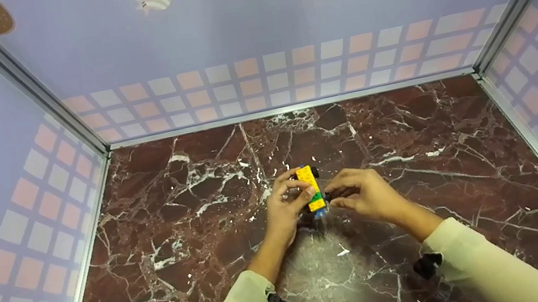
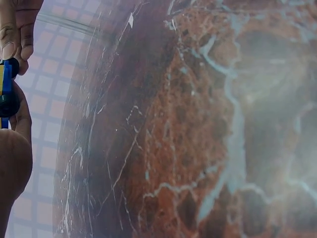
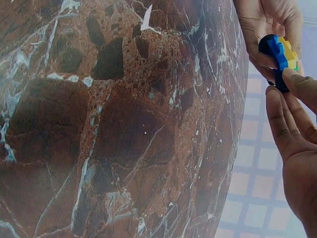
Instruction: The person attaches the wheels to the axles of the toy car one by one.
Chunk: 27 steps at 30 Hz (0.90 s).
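Observation:
A small toy car (image 1: 309, 180) built of yellow bricks, with a green piece, a blue base and black wheels, is held up in front of me. My left hand (image 1: 285, 206) grips its yellow body from the left, thumb on top. At its near right side, my right hand (image 1: 366, 195) pinches a black wheel (image 3: 283, 82) between thumb and fingers. The blue base (image 3: 281, 53) shows edge-on in the right wrist view, between both hands. In the left wrist view only part of the car, with a dark wheel (image 2: 9, 105), shows at the left edge.
A dark red marbled tabletop (image 1: 202, 271) with white veins lies under the hands. Purple panels (image 1: 247, 23) with checks and sweet prints stand at the back and both sides, joined by metal frame strips (image 1: 242, 121).

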Tool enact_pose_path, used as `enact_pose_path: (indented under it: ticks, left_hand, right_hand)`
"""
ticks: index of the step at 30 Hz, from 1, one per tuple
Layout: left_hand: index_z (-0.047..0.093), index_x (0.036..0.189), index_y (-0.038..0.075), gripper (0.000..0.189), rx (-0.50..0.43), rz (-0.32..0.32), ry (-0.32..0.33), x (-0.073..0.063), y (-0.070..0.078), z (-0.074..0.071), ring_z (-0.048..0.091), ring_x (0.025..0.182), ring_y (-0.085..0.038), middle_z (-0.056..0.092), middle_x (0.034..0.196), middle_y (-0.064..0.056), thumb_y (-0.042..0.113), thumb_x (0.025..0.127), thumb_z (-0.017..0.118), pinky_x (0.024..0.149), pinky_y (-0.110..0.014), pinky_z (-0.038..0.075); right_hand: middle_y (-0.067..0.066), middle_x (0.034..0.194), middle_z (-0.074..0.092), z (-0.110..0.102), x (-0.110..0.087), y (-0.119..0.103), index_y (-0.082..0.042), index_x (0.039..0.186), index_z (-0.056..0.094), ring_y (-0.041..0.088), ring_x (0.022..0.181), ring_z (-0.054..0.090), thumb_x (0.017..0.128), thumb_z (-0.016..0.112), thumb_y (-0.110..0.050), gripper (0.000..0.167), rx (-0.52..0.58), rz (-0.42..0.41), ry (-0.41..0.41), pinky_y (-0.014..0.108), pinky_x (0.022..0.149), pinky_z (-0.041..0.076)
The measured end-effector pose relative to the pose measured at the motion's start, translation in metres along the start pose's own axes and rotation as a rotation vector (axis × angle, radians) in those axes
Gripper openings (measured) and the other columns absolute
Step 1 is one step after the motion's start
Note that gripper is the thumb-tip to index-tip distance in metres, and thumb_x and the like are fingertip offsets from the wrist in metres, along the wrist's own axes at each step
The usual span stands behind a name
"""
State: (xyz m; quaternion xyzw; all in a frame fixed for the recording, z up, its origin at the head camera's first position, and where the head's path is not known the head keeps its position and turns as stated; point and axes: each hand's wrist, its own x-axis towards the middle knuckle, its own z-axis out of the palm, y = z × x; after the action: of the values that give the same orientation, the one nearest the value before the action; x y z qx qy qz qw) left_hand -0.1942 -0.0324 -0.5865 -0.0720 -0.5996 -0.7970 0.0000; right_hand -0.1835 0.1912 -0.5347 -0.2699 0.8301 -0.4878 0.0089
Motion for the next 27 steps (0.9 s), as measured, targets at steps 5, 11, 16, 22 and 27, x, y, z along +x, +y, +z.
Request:
enact_pose_path:
  ticks: [5, 11, 16, 22, 27]
  left_hand:
    - [0.066, 0.109, -0.019, 0.024, -0.014, 0.002, -0.003, -0.0005, -0.0002, 0.0003, 0.061, 0.130, -0.024, 0.050, 0.157, -0.025, -0.007, 0.094, 0.081, 0.099, -0.029, 0.066]
    - [0.068, 0.108, -0.016, 0.022, 0.020, 0.002, 0.000, -0.0014, 0.0003, -0.0003, 0.062, 0.128, -0.023, 0.049, 0.158, -0.024, -0.005, 0.095, 0.081, 0.098, -0.028, 0.065]
    - [0.069, 0.107, -0.015, 0.020, 0.037, 0.011, 0.009, -0.0016, 0.0004, -0.0004, 0.062, 0.127, -0.023, 0.051, 0.157, -0.023, -0.005, 0.095, 0.082, 0.097, -0.029, 0.064]
    - [0.071, 0.106, -0.013, 0.019, 0.064, 0.024, 0.022, -0.0011, -0.0001, 0.0003, 0.058, 0.132, -0.024, 0.054, 0.156, -0.020, -0.004, 0.093, 0.083, 0.099, -0.031, 0.063]
    - [0.073, 0.104, -0.011, 0.017, 0.099, 0.040, 0.020, -0.0010, 0.0012, 0.0012, 0.057, 0.134, -0.024, 0.055, 0.156, -0.019, -0.004, 0.093, 0.084, 0.099, -0.030, 0.063]
  right_hand:
    - [0.015, 0.109, 0.079, -0.0009, 0.0011, -0.0021, 0.001, 0.114, 0.083, 0.032, 0.094, 0.081, 0.089, 0.089, 0.003, 0.025, -0.043, -0.020, -0.002, 0.031, 0.085, 0.071]
    - [0.014, 0.107, 0.078, 0.0006, 0.0023, -0.0031, 0.001, 0.114, 0.084, 0.030, 0.091, 0.080, 0.090, 0.088, 0.002, 0.024, -0.112, -0.063, -0.014, 0.033, 0.082, 0.071]
    - [0.014, 0.107, 0.078, 0.0013, 0.0021, -0.0054, 0.001, 0.115, 0.084, 0.028, 0.091, 0.080, 0.090, 0.087, 0.004, 0.025, -0.140, -0.068, -0.019, 0.033, 0.080, 0.071]
    - [0.014, 0.106, 0.078, 0.0021, 0.0031, -0.0052, 0.002, 0.114, 0.084, 0.028, 0.089, 0.080, 0.089, 0.087, 0.006, 0.025, -0.128, -0.074, -0.015, 0.033, 0.079, 0.072]
    - [0.016, 0.105, 0.078, 0.0031, 0.0029, -0.0047, 0.004, 0.113, 0.083, 0.030, 0.089, 0.080, 0.087, 0.088, 0.008, 0.026, -0.124, -0.093, -0.003, 0.035, 0.080, 0.072]
